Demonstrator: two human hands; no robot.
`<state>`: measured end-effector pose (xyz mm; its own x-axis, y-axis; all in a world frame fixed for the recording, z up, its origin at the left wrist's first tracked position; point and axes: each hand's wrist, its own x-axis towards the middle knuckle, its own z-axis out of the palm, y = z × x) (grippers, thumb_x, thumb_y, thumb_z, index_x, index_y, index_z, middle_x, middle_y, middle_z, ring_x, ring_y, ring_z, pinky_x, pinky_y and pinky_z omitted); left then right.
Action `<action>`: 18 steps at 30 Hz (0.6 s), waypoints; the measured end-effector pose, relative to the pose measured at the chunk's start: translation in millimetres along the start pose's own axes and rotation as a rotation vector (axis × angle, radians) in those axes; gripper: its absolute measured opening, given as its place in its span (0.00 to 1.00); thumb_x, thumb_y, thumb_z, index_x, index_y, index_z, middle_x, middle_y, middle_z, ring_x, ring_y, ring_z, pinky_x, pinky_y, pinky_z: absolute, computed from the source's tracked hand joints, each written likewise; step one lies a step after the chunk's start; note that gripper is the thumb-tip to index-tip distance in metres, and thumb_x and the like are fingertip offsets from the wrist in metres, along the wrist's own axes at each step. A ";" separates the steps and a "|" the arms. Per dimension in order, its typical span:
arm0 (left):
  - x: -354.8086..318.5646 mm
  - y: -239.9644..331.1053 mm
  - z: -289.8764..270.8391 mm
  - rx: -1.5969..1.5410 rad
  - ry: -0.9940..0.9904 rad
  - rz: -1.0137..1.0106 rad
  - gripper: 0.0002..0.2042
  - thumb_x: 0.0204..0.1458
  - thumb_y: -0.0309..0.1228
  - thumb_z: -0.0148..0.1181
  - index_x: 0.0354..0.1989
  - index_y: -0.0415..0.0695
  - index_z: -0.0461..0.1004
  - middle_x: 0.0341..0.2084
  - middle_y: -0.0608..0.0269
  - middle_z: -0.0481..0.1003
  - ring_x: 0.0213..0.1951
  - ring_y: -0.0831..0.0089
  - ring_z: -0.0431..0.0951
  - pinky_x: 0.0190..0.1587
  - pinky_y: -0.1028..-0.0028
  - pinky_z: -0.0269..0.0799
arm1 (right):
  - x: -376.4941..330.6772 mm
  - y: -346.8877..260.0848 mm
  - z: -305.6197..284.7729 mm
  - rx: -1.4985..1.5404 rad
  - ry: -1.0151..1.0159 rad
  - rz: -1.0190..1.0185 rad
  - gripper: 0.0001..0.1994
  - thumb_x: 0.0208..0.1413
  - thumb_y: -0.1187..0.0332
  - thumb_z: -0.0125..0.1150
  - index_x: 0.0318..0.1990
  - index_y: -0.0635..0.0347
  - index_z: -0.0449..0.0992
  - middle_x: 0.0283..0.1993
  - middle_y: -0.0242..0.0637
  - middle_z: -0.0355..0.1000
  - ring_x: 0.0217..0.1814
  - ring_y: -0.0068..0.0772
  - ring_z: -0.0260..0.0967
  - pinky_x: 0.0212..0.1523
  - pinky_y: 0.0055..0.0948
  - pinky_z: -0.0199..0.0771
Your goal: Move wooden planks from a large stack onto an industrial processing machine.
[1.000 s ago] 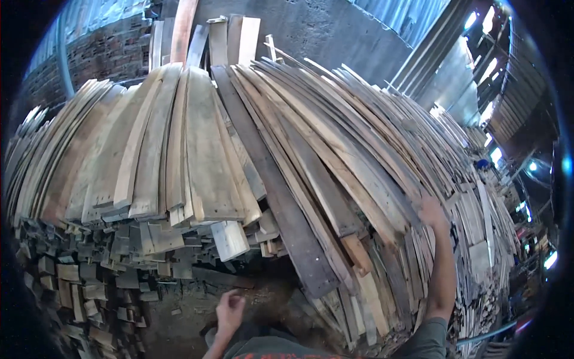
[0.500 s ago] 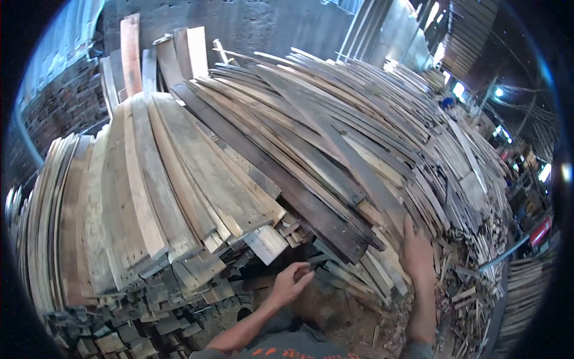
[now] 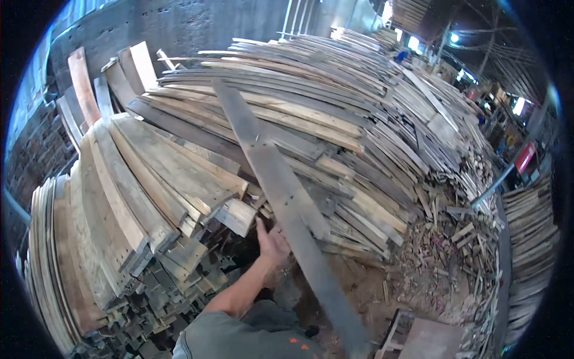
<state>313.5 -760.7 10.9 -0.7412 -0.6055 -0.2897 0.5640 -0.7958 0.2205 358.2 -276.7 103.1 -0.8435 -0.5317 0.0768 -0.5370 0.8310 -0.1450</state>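
Observation:
A long grey-brown plank slants across the stack, from its far end on the boards down to the lower edge of the view. My left hand is against its left side, thumb stretched upward and the other fingers partly hidden at the plank's edge. Just left of that hand juts the pale sawn end of a thick board. The plank's near end is blurred, and my right hand does not show.
Weathered boards are piled in a fan at the left, and thinner slats stretch far back to the right. Wood scraps litter the floor. A brown panel lies at lower right, below more stacked slats.
The plank's near end has come off the stack toward me. My left hand has moved up to its edge; my right hand has left view. The whole scene has shifted left and partly upward.

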 end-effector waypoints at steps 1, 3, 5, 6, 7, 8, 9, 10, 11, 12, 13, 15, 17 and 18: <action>-10.7 1.3 -10.4 0.030 -0.093 0.031 0.52 0.50 0.77 0.27 0.63 0.39 0.65 0.59 0.50 0.71 0.59 0.55 0.70 0.63 0.56 0.62 | -22.2 -4.3 -6.6 0.007 -0.006 0.021 0.38 0.50 0.68 0.65 0.71 0.52 0.58 0.57 0.55 0.66 0.42 0.64 0.68 0.43 0.53 0.72; -32.8 3.9 -14.5 0.051 -0.099 0.023 0.55 0.48 0.79 0.26 0.67 0.39 0.61 0.63 0.49 0.67 0.62 0.52 0.67 0.66 0.56 0.59 | -70.0 -15.8 -22.3 0.143 -0.275 0.370 0.37 0.49 0.71 0.64 0.70 0.53 0.61 0.54 0.55 0.67 0.43 0.64 0.67 0.48 0.54 0.71; -52.0 -3.3 -9.8 0.075 -0.131 -0.014 0.56 0.48 0.79 0.28 0.68 0.38 0.59 0.60 0.51 0.69 0.60 0.53 0.69 0.65 0.55 0.61 | -102.6 -23.6 -35.9 0.082 -0.214 0.319 0.37 0.49 0.72 0.64 0.70 0.52 0.61 0.54 0.55 0.68 0.44 0.63 0.67 0.50 0.54 0.70; -60.8 -9.2 -4.0 0.133 -0.102 0.005 0.55 0.49 0.78 0.30 0.69 0.38 0.56 0.62 0.50 0.67 0.61 0.52 0.67 0.67 0.55 0.58 | -115.5 -27.4 -42.9 0.012 -0.143 0.238 0.37 0.48 0.73 0.64 0.70 0.52 0.61 0.54 0.54 0.68 0.45 0.61 0.67 0.51 0.55 0.69; -68.4 -17.4 -1.2 0.197 -0.079 0.017 0.54 0.50 0.77 0.31 0.71 0.38 0.53 0.64 0.50 0.64 0.63 0.51 0.65 0.68 0.54 0.56 | -129.2 -30.8 -49.7 -0.058 -0.074 0.167 0.37 0.48 0.75 0.64 0.70 0.51 0.61 0.54 0.54 0.68 0.45 0.60 0.68 0.53 0.55 0.68; -58.6 -19.8 -25.6 0.304 -0.081 0.199 0.51 0.51 0.75 0.36 0.69 0.40 0.55 0.61 0.50 0.67 0.60 0.53 0.67 0.65 0.54 0.61 | -145.7 -31.2 -50.0 0.028 -0.108 0.203 0.36 0.48 0.72 0.64 0.69 0.52 0.62 0.56 0.54 0.68 0.50 0.59 0.67 0.57 0.54 0.66; -47.7 -17.4 -48.0 0.409 -0.101 0.377 0.48 0.52 0.74 0.40 0.68 0.42 0.57 0.57 0.50 0.70 0.58 0.54 0.70 0.61 0.54 0.66 | -155.5 -27.6 -50.8 0.100 -0.134 0.191 0.36 0.47 0.72 0.65 0.68 0.53 0.63 0.55 0.54 0.68 0.51 0.60 0.66 0.57 0.54 0.66; -46.9 -19.9 -49.5 0.536 -0.159 0.382 0.44 0.53 0.71 0.43 0.65 0.44 0.59 0.52 0.52 0.71 0.54 0.56 0.71 0.56 0.55 0.70 | -168.1 -27.3 -52.4 0.169 -0.153 0.231 0.36 0.46 0.71 0.65 0.67 0.55 0.64 0.53 0.55 0.68 0.52 0.61 0.66 0.57 0.54 0.66; -46.3 -22.0 -44.4 0.652 -0.238 0.395 0.39 0.55 0.68 0.46 0.62 0.46 0.61 0.47 0.53 0.72 0.50 0.58 0.73 0.51 0.56 0.73 | -177.3 -23.9 -56.7 0.206 -0.294 0.260 0.38 0.46 0.70 0.64 0.69 0.54 0.60 0.52 0.55 0.68 0.51 0.59 0.68 0.54 0.52 0.69; -56.6 -27.1 -40.6 0.565 -0.208 0.318 0.35 0.56 0.66 0.46 0.57 0.46 0.62 0.44 0.56 0.71 0.48 0.60 0.73 0.47 0.58 0.74 | -183.5 -21.7 -57.8 0.265 -0.432 0.270 0.41 0.45 0.70 0.63 0.71 0.54 0.56 0.51 0.54 0.69 0.50 0.57 0.71 0.50 0.49 0.72; -67.5 -25.6 -41.2 0.485 -0.166 0.240 0.31 0.57 0.63 0.47 0.53 0.46 0.64 0.40 0.58 0.71 0.45 0.62 0.74 0.43 0.60 0.75 | -189.4 -28.1 -63.0 0.369 -0.468 0.305 0.39 0.45 0.71 0.63 0.70 0.56 0.58 0.52 0.55 0.69 0.53 0.58 0.70 0.53 0.47 0.71; -20.4 16.2 -90.1 0.301 -0.483 -0.077 0.28 0.59 0.59 0.46 0.52 0.45 0.65 0.41 0.59 0.71 0.44 0.64 0.74 0.45 0.62 0.74 | -216.8 -31.6 -54.1 0.510 -0.447 0.389 0.38 0.45 0.72 0.62 0.68 0.58 0.60 0.54 0.55 0.69 0.56 0.59 0.68 0.55 0.46 0.69; -7.8 25.0 -135.7 0.618 -0.202 0.138 0.22 0.63 0.52 0.45 0.53 0.46 0.65 0.37 0.63 0.70 0.41 0.67 0.72 0.46 0.63 0.72 | -246.3 -27.9 -21.9 0.619 -0.505 0.229 0.38 0.46 0.69 0.61 0.69 0.58 0.59 0.60 0.56 0.67 0.60 0.59 0.66 0.58 0.45 0.68; 0.9 4.1 -136.4 0.633 -0.244 0.086 0.22 0.63 0.52 0.45 0.53 0.46 0.65 0.37 0.63 0.70 0.41 0.67 0.72 0.46 0.63 0.72 | -263.7 -26.0 -0.4 0.638 -0.468 0.285 0.38 0.46 0.69 0.61 0.69 0.58 0.59 0.60 0.56 0.67 0.60 0.59 0.66 0.58 0.45 0.68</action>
<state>364.8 -764.5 -115.5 -0.8061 -0.5901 -0.0450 0.3578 -0.5464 0.7572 594.5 -158.1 87.0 -0.7776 -0.4454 -0.4438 -0.0751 0.7666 -0.6378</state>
